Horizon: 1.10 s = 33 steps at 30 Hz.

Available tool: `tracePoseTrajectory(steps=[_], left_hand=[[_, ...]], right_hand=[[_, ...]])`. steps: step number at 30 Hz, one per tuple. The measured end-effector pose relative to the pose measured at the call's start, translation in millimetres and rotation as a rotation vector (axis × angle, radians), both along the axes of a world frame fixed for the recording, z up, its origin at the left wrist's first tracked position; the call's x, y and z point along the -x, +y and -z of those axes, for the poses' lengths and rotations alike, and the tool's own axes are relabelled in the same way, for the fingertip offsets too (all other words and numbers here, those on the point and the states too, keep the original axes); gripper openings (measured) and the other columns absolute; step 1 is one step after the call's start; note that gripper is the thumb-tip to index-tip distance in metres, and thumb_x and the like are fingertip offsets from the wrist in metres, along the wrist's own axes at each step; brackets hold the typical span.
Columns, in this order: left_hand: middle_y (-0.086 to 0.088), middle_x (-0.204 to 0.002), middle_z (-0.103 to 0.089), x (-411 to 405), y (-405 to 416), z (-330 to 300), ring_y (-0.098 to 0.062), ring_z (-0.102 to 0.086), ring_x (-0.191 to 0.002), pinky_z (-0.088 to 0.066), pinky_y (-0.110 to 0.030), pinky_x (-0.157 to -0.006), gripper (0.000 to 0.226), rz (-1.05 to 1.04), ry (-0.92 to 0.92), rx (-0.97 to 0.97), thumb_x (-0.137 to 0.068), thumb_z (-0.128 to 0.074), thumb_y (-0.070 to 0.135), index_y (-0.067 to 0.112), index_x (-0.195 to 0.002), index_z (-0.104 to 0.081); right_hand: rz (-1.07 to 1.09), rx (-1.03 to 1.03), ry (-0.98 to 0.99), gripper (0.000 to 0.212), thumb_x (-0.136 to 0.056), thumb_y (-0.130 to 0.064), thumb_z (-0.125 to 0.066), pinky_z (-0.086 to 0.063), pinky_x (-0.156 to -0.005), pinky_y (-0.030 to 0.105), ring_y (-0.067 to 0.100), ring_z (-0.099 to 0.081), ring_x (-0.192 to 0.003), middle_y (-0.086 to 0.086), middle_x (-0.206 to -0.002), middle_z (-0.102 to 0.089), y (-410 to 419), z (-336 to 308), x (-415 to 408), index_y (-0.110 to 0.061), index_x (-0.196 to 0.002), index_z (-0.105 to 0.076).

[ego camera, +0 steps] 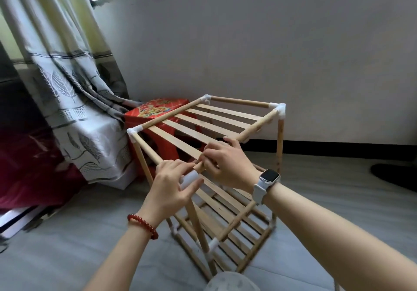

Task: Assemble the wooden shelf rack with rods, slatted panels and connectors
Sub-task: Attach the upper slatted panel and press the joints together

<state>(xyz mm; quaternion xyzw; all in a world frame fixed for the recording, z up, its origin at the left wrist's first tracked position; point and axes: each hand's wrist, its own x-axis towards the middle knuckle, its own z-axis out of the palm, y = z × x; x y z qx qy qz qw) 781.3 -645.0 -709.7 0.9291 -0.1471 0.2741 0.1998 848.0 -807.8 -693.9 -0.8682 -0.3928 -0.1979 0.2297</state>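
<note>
The wooden shelf rack (pixel 280 142) stands on the floor in front of me, with a top slatted panel (pixel 209 119) and lower slatted tiers (pixel 228 218) held by white connectors (pixel 279 108). At the near corner, my left hand (pixel 171 189) pinches a white corner connector (pixel 190 177) between thumb and fingers. Just to its right, my right hand (pixel 228 162) curls its fingers around the end of the top side rod (pixel 259 125) where it meets that connector. A white watch sits on my right wrist, a red bead bracelet on my left.
A red plastic stool (pixel 158 114) stands behind the rack against a leaf-patterned curtain (pixel 67 87). A grey wall with a black skirting runs along the back. A dark object (pixel 394 175) lies on the grey floor at right. My knee (pixel 230 281) shows at the bottom.
</note>
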Motion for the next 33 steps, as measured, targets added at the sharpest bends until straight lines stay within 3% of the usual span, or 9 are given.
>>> tracePoseTrajectory(steps=[5,12,19,21,23,26,30,32,33], left_hand=[[-0.001,-0.074,-0.062,-2,-6,0,-0.015,-0.053,-0.07,-0.037,-0.034,-0.08,0.028,0.0,-0.026,-0.002,-0.081,-0.062,0.028,0.009,-0.1,-0.068],[0.002,-0.068,-0.06,-1,-2,-1,-0.011,-0.047,-0.069,-0.031,-0.026,-0.079,0.024,-0.028,-0.029,0.075,-0.08,-0.062,0.029,0.011,-0.091,-0.072],[0.015,-0.068,-0.042,-6,6,-2,0.004,-0.036,-0.079,-0.022,-0.023,-0.074,0.014,-0.032,0.095,0.144,-0.085,-0.066,0.027,0.016,-0.093,-0.069],[0.016,-0.072,-0.045,-5,7,-2,0.004,-0.038,-0.082,-0.026,-0.026,-0.08,0.014,-0.013,0.095,0.147,-0.084,-0.068,0.027,0.015,-0.09,-0.068],[0.014,-0.079,-0.052,-1,6,0,0.004,-0.044,-0.09,-0.031,-0.034,-0.097,0.018,0.022,0.057,0.194,-0.082,-0.069,0.03,0.012,-0.087,-0.066],[0.011,-0.102,-0.055,9,1,7,-0.002,-0.042,-0.118,-0.028,-0.045,-0.11,0.038,0.037,-0.019,0.313,-0.08,-0.06,0.043,0.009,-0.095,-0.065],[0.005,-0.111,-0.059,17,1,11,-0.016,-0.041,-0.127,-0.001,-0.052,-0.112,0.054,-0.016,-0.037,0.068,-0.076,-0.052,0.058,0.012,-0.102,-0.064],[0.002,-0.1,-0.065,15,-1,4,-0.015,-0.051,-0.114,-0.005,-0.052,-0.112,0.057,0.026,-0.023,-0.045,-0.076,-0.051,0.065,0.013,-0.093,-0.065],[0.001,-0.091,-0.066,14,-3,1,-0.014,-0.056,-0.103,-0.014,-0.052,-0.111,0.057,0.063,-0.03,-0.102,-0.077,-0.049,0.065,0.012,-0.088,-0.066]], right_hand=[[-0.043,0.008,0.078,0.03,-0.098,-0.028,-0.038,-0.017,-0.098,0.034,0.006,-0.046,-0.101,-0.011,-0.099,-0.052,2,0,-11,-0.025,-0.094,-0.068],[-0.02,-0.092,0.186,0.026,-0.092,-0.028,-0.033,-0.015,-0.091,0.028,0.003,-0.032,-0.086,-0.014,-0.08,-0.035,18,13,-11,-0.025,-0.076,-0.054],[-0.076,-0.111,0.223,0.029,-0.096,-0.014,-0.04,-0.016,-0.094,0.028,-0.004,-0.033,-0.084,-0.014,-0.082,-0.036,16,11,-14,-0.016,-0.089,-0.068],[-0.116,-0.107,0.234,0.028,-0.096,-0.016,-0.04,-0.013,-0.092,0.023,-0.017,-0.029,-0.088,-0.016,-0.085,-0.035,13,11,-13,-0.019,-0.092,-0.068],[-0.135,-0.091,0.224,0.026,-0.096,-0.017,-0.041,-0.012,-0.091,0.022,-0.018,-0.026,-0.089,-0.013,-0.09,-0.038,8,11,-12,-0.02,-0.095,-0.067],[-0.143,-0.102,0.191,0.024,-0.095,-0.017,-0.043,-0.012,-0.089,0.02,-0.018,-0.028,-0.092,-0.012,-0.092,-0.042,1,12,-10,-0.021,-0.091,-0.066],[-0.132,-0.089,0.171,0.027,-0.094,-0.021,-0.039,-0.013,-0.092,0.021,-0.003,-0.036,-0.093,-0.007,-0.094,-0.049,-7,12,-8,-0.021,-0.084,-0.064],[-0.119,-0.092,0.191,0.032,-0.087,-0.026,-0.032,-0.013,-0.091,0.02,-0.003,-0.033,-0.086,-0.007,-0.091,-0.047,-14,11,-9,-0.02,-0.079,-0.062],[-0.117,-0.105,0.198,0.033,-0.086,-0.025,-0.031,-0.013,-0.092,0.02,-0.003,-0.033,-0.084,-0.007,-0.09,-0.046,-18,10,-9,-0.019,-0.077,-0.061]])
